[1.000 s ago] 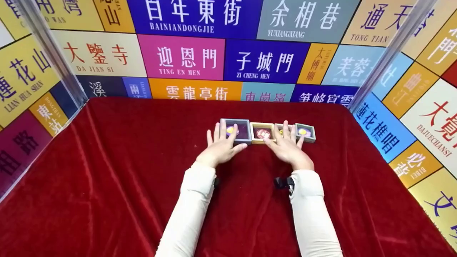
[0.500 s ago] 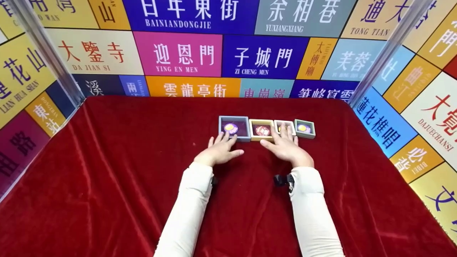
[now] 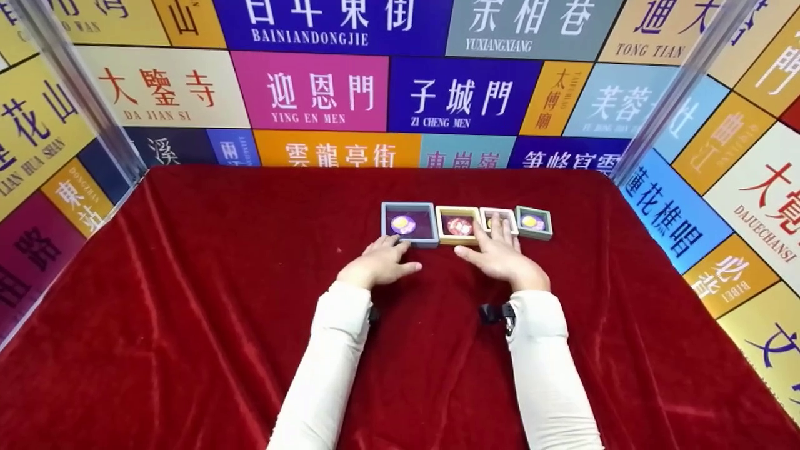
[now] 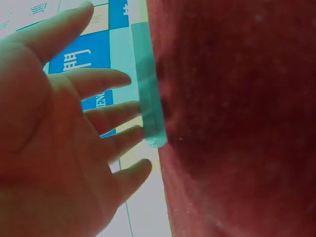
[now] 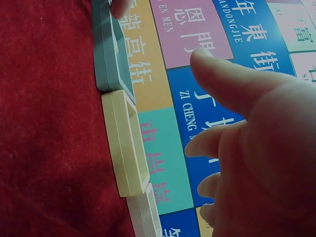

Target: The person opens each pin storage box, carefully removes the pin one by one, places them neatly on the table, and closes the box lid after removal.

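seeing the left hand (image 3: 377, 262) and right hand (image 3: 505, 257) spread, pinching nothing, i'd touch the boxes (image 3: 449, 240) lightly, lest any skew.

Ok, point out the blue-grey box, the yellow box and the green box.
Blue-grey box (image 3: 424, 222), head view: dark inside, right half.
Yellow box (image 5: 122, 148), right wrist view: outer side wall.
Green box (image 3: 534, 235), head view: near edge of its frame.

Red velvet-draped table (image 3: 187, 350), blue-grey frame (image 3: 423, 243), yellow frame (image 3: 458, 242), white frame (image 3: 498, 210), green frame (image 3: 534, 235), in a row on it
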The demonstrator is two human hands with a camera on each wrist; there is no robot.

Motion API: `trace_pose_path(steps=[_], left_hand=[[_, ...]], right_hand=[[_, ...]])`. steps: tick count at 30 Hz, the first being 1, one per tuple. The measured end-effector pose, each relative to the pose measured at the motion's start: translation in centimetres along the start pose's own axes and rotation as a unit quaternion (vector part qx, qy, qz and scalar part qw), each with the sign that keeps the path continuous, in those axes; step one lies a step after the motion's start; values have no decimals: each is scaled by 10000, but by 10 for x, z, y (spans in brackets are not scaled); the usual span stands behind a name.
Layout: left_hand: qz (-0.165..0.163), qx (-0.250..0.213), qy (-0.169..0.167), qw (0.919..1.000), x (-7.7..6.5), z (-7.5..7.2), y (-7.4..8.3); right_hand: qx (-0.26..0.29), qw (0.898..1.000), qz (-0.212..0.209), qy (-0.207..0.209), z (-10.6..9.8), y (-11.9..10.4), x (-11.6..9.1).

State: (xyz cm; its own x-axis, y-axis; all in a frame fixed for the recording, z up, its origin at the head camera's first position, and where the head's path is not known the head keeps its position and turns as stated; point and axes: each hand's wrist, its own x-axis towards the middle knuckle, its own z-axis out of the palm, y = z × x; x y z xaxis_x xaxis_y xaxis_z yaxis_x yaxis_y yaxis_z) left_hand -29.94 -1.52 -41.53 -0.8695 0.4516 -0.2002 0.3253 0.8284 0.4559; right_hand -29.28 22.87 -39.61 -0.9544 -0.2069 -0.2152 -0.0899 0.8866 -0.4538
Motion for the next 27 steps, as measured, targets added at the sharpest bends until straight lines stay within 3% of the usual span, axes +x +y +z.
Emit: trace_pose_path(steps=[11,18,27], left_hand=[[-133,208,56,9997,-9,-9,9],[-340,58,-273,9990,-16,-15,12],[-161,-24,-407,9990,-21,-17,15]], right_hand=[[-125,9999,6,-114,-4,-8,-6],[-27,9994,-28,-339,-2,-7,-7],[-124,9989,-122,-440,-3,-8,-6]])
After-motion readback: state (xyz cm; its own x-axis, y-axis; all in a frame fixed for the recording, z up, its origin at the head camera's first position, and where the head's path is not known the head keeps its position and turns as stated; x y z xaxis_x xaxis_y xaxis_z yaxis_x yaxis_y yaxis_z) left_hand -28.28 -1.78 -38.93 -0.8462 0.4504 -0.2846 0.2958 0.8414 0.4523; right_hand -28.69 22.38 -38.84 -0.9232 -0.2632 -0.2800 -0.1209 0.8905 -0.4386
